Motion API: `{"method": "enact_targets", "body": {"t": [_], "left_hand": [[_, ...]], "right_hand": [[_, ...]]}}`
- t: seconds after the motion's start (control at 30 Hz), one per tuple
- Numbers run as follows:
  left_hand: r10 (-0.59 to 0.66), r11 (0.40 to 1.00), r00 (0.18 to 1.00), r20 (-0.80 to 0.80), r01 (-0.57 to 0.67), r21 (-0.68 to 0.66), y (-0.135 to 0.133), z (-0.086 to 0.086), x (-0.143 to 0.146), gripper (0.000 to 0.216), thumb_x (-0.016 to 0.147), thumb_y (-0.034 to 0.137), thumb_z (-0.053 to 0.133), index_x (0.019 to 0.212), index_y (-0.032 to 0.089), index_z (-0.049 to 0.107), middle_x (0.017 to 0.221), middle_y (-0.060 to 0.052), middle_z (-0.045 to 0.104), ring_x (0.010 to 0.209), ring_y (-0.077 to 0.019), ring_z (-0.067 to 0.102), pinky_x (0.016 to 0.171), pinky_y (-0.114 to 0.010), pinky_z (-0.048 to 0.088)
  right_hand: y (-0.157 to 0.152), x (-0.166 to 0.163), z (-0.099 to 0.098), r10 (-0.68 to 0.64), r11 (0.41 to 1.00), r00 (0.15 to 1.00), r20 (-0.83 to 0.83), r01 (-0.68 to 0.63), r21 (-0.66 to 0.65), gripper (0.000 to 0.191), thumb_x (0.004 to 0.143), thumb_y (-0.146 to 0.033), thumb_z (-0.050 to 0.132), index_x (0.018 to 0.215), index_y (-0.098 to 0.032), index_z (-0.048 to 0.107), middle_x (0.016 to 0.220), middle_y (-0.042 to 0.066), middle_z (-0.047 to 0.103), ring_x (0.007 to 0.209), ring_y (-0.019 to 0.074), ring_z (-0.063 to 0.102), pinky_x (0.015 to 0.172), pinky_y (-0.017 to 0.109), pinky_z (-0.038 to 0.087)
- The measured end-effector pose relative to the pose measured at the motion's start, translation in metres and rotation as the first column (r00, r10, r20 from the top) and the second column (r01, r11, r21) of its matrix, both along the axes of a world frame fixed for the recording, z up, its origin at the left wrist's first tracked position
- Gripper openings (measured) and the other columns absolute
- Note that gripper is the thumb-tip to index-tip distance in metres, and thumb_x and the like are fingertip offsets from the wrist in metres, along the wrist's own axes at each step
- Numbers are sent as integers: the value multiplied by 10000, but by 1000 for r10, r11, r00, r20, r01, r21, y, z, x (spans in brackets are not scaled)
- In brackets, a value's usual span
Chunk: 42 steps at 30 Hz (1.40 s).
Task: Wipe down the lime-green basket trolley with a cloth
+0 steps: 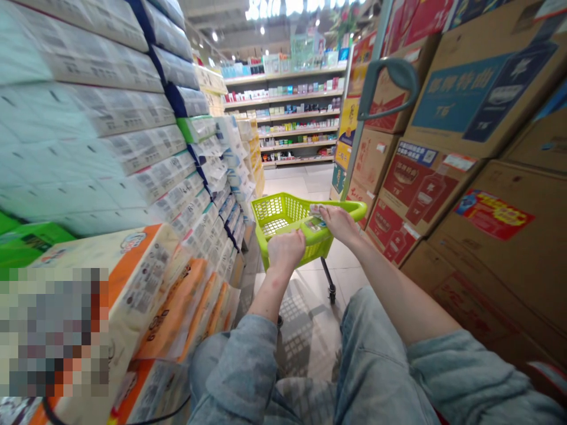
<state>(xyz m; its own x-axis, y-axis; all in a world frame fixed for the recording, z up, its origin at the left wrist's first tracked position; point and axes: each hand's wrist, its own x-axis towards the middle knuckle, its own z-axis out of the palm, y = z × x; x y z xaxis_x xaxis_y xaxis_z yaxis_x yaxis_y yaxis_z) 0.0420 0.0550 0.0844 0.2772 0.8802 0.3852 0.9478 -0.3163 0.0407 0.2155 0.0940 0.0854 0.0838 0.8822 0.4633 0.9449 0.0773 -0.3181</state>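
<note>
A lime-green shopping cart (283,206) with a perforated basket stands in front of me, its handle toward me. My left hand (287,249) is closed round the near left part of the cart's handle. My right hand (339,223) is on the upper right of the handle, its fingers pinching a small whitish crumpled wipe (316,209) pressed against the green plastic. Between the hands, a small label panel (315,224) shows on the handle. The part of the basket that I can see holds nothing.
Stacked tissue packs (146,141) line the left side, with orange packs (177,307) close by my left arm. Stacked cardboard boxes (473,88) rise on the right, beside a grey-blue handle (392,88) on a post. Shelves (287,94) with small products stand across the aisle's far end.
</note>
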Motion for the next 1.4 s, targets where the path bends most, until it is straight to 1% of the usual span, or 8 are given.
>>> {"method": "enact_targets", "body": {"t": [0.2, 0.43, 0.57, 0.77, 0.9, 1.0, 1.2, 1.4], "left_hand": [[-113, 993, 993, 45, 112, 20, -5, 4, -16, 347, 921, 333, 314, 953, 166, 617, 894, -93, 677, 856, -200, 624, 719, -282, 424], [-66, 997, 998, 0, 66, -31, 14, 1, -51, 524, 914, 375, 271, 713, 149, 699, 759, -126, 688, 774, -217, 630, 718, -306, 422], [-29, 999, 999, -30, 28, -22, 16, -2, -48, 532, 898, 298, 252, 734, 104, 719, 756, -154, 695, 762, -225, 634, 738, -325, 423], [11, 999, 1000, 23, -12, 42, 9, -7, -42, 565, 916, 302, 228, 722, 91, 715, 737, -154, 687, 751, -225, 632, 749, -332, 416], [4, 999, 997, 77, -9, 52, 6, -9, -45, 585, 940, 316, 181, 735, 121, 692, 750, -132, 685, 751, -216, 622, 741, -321, 411], [-30, 999, 986, 162, 22, 50, 4, -8, -46, 546, 954, 322, 154, 829, 156, 659, 785, -100, 683, 763, -202, 617, 722, -301, 406], [-114, 993, 892, 438, 98, 58, 3, -9, -44, 432, 965, 364, 170, 1061, 177, 548, 889, -75, 682, 846, -200, 630, 746, -298, 424], [-131, 969, 710, 692, 238, -61, 10, -8, -52, 467, 960, 433, 160, 1118, 209, 538, 891, -38, 678, 813, -169, 642, 753, -299, 459]], "right_hand": [[2, -1, -1, -27, 1000, 1000, 9, 27, -9, 408, 965, -408, 296, 879, -179, 622, 921, 85, 690, 881, 188, 608, 718, 250, 384], [5, 4, -7, 31, 995, 999, 9, -32, 97, 416, 959, -420, 305, 853, -182, 630, 878, 80, 688, 857, 206, 610, 719, 279, 417], [0, -3, -12, 120, 978, 993, 9, -120, 171, 391, 959, -392, 317, 946, -171, 639, 960, 89, 692, 950, 208, 604, 825, 305, 432], [-28, -27, -18, 318, 897, 948, 35, -312, 312, 332, 952, -310, 342, 1095, -172, 608, 1141, 96, 655, 1147, 219, 538, 1011, 386, 369], [-40, -36, -16, 392, 867, 915, 94, -401, 297, 322, 950, -306, 355, 1115, -181, 601, 1173, 81, 642, 1188, 202, 509, 1044, 390, 342], [-39, -42, -11, 418, 860, 893, 171, -449, 242, 318, 949, -337, 366, 1049, -188, 628, 1148, 76, 654, 1158, 201, 525, 1036, 394, 338], [-26, -61, 4, 410, 885, 837, 363, -462, 65, 398, 938, -325, 370, 728, -169, 670, 755, 67, 695, 802, 177, 609, 988, 374, 330], [-23, -62, 7, 434, 880, 816, 382, -475, 15, 434, 938, -369, 355, 734, -152, 671, 745, 90, 683, 726, 177, 598, 748, 304, 380]]}}
